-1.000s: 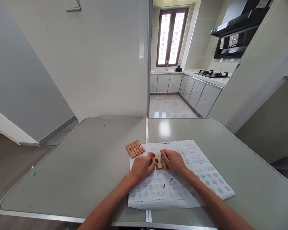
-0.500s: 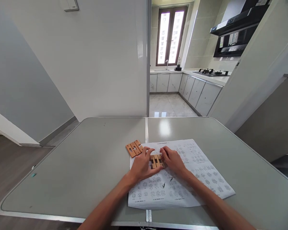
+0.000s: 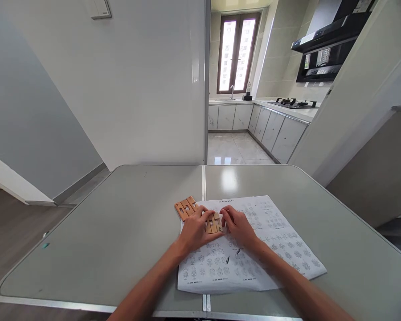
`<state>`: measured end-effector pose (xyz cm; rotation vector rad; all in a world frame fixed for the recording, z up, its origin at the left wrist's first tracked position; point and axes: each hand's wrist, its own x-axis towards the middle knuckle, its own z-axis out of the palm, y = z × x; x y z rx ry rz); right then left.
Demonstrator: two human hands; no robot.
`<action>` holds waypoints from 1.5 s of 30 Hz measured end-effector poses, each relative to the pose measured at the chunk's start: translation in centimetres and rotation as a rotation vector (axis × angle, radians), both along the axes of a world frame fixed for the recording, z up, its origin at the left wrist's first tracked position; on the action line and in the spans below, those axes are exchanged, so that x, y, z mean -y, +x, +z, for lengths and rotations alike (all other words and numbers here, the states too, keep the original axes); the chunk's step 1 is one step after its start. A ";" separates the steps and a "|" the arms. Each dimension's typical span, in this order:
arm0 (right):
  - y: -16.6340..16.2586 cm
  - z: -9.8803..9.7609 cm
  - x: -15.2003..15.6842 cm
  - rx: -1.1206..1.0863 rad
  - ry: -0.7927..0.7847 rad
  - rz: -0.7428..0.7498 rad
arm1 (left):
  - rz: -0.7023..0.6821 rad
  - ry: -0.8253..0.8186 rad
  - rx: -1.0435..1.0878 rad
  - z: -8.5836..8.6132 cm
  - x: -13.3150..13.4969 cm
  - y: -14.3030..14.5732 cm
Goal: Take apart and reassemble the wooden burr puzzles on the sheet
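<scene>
A small set of light wooden puzzle pieces (image 3: 214, 224) lies side by side on the printed paper sheet (image 3: 254, 267), with dark slots between them and a mark on the right piece. My left hand (image 3: 194, 229) spans the set, thumb along the near edge and fingers at the far edge, covering its left end. Just right of the set, my right hand (image 3: 239, 226) has its fingers curled together; whatever they pinch is hidden. Beyond my left hand, darker notched wooden pieces (image 3: 186, 207) lie side by side, partly on the sheet's upper left corner.
The grey table (image 3: 96, 240) has a metal seam down its middle and a metal rim. Rows of small drawings cover the sheet. A small green bit (image 3: 46, 245) sits near the left edge. A white wall panel (image 3: 153, 89) stands behind, with a kitchen at the right.
The light wooden pieces now sit closer together under my left hand. My right hand has shifted slightly left, its fingers more curled.
</scene>
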<state>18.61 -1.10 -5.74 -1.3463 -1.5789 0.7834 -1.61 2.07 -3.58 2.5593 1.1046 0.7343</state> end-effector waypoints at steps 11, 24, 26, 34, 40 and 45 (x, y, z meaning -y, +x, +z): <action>-0.2 0.2 0.2 0.055 -0.010 0.007 | 0.450 0.071 -0.010 0.7 -3.6 -3.2; -0.1 0.2 0.3 0.101 0.025 0.003 | 0.544 0.016 -0.044 1.1 -3.6 -3.3; 0.0 0.1 0.2 0.108 0.030 0.003 | 0.560 0.047 0.029 1.4 -4.3 -3.9; 0.0 -0.2 0.0 0.101 0.009 0.020 | 0.566 -0.165 0.301 0.4 -9.0 -9.6; 0.1 -0.2 0.1 0.122 -0.002 0.046 | 0.471 -0.234 0.316 -0.5 -8.9 -10.6; 0.2 0.0 0.3 0.149 0.008 0.059 | 0.459 -0.243 0.329 -0.7 -9.0 -10.3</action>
